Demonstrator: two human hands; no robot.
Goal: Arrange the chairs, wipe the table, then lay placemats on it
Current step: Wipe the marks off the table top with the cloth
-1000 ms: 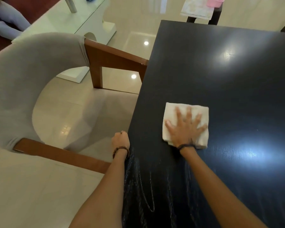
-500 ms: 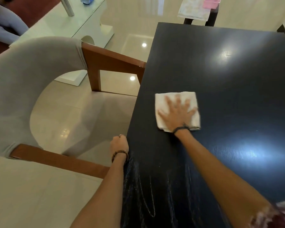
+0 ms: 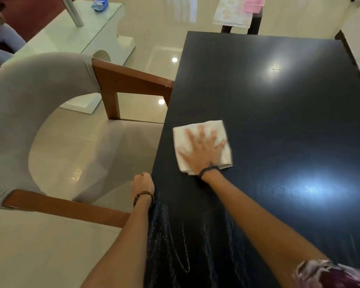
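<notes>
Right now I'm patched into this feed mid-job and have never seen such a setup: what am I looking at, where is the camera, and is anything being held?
No machine here: a person works with bare hands, filmed by a camera on their head looking down. The right hand lies flat, fingers spread, pressing a white cloth onto the dark table. The left hand is curled at the table's near edge; whether it grips the edge is unclear. A grey chair stands at the left.
</notes>
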